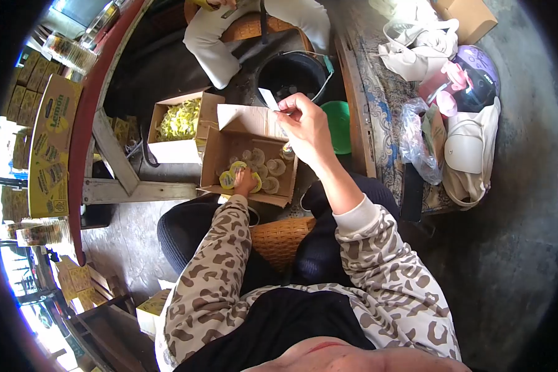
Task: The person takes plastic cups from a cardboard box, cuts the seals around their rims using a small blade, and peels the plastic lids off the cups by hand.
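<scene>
Gray floor point(508, 204) below, a box point(225, 150) likely keeps plastic cups point(270, 184) together, my left hand point(245, 181) touching some, grip unclear, my right hand point(305, 126) pinching a white strip point(268, 98).

This looks like a small packing workshop. A yellow carton point(56, 146) with "Lemon" printed on it stands by the red edge of a table point(97, 77), with stacked small boxes point(28, 80) beyond. On the bare concrete floor point(499, 260), an open cardboard box point(266, 197) holds small clear cups point(270, 184), and a second box point(177, 152) is full of yellow-green pieces point(180, 121). A black bucket point(291, 71) and low wicker seat point(278, 240) suggest floor-level handwork. Bags point(415, 49) and a helmet point(479, 74) lie towards a cloth-covered bench's point(381, 87) right edge.
</scene>
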The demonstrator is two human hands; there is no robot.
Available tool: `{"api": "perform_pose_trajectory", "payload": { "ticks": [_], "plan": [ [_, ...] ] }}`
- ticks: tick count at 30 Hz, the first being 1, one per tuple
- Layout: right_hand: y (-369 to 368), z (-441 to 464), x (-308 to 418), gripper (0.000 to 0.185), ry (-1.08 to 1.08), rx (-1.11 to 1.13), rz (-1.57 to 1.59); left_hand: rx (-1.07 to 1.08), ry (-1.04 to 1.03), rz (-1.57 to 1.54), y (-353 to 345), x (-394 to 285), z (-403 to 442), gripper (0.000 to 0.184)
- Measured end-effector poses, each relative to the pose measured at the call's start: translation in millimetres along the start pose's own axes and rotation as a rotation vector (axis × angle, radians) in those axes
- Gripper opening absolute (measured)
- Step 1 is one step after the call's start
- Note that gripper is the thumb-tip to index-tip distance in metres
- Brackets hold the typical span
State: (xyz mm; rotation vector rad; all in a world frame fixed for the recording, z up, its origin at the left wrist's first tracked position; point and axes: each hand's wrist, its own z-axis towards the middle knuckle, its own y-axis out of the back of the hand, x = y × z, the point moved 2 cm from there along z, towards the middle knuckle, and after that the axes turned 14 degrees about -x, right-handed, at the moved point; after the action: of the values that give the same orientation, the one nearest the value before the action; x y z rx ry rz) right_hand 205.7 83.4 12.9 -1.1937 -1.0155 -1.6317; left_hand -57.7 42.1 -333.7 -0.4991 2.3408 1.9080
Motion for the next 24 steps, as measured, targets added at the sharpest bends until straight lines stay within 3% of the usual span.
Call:
{"api": "perform_pose_trajectory", "payload": {
  "ticks": [2, 3, 5, 8, 15, 17, 20, 24],
  "plan": [
    [-2, 0, -5, 0.018, -0.002, 0.009, -0.020, 0.078, 0.035, 0.059, 3, -3, 0, 0.073],
    [-2, 1, -5, 0.018, -0.001, 0.017, -0.037, 0.084, 0.038, 0.055, 8, -11, -2, 0.073],
    [-2, 1, -5, 0.017, -0.004, 0.030, -0.057, 0.114, 0.089, 0.173, 17, -26, -9, 0.099],
    [-3, 0, -6, 0.012, -0.033, 0.053, -0.031, 0.068, 0.085, 0.211, 5, -28, -16, 0.110],
    [-4, 1, -12, 0.015, -0.008, 0.042, -0.062, 0.187, 0.021, 0.358, -16, -16, -8, 0.098],
    [-4, 2, -12, 0.013, -0.007, 0.033, -0.055, -0.063, -0.043, 0.369, -33, -6, -12, 0.083],
    [-5, 2, -14, 0.014, -0.022, 0.033, -0.083, -0.145, -0.109, 0.349, 17, -41, -42, 0.070],
    [-5, 3, -22, 0.017, 0.005, 0.008, -0.075, -0.266, -0.195, 0.311, -6, -25, -36, 0.069]
  ]
}}
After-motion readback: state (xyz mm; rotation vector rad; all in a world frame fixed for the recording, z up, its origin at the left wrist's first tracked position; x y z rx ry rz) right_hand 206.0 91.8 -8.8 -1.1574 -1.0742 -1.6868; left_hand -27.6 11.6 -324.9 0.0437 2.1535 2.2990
